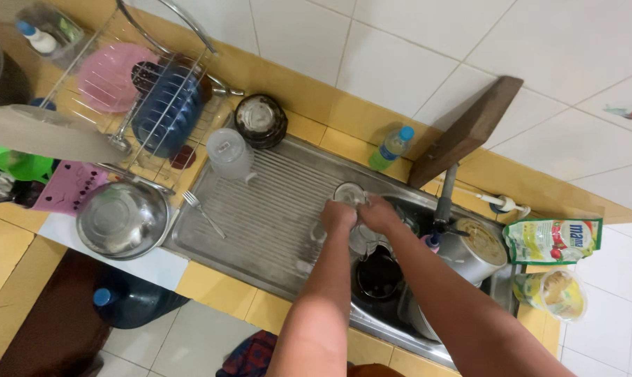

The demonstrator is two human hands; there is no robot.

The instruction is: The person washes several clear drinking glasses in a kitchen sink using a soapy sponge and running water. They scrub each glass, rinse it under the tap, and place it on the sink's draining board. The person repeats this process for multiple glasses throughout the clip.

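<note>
1. The left hand (338, 215) and right hand (379, 213) meet at the edge of the sink basin (379, 279), both clenched around clear glassware.
2. A clear glass (349, 193) shows just above the hands, its round mouth tipped up and away toward the wall, so its long axis leans away from the person.
3. It sits over the line where the ribbed steel drainboard (260, 209) meets the basin.
4. A fork (203, 211) lies on the drainboard, tines toward the dish rack (155, 105), well left of the hands.
5. A steel bowl (123, 218) rests on the counter (211, 286) at the drainboard's left end.
6. A steel pot (473, 255) stands in the basin, right of the hands, under the tap (445, 195).
</note>
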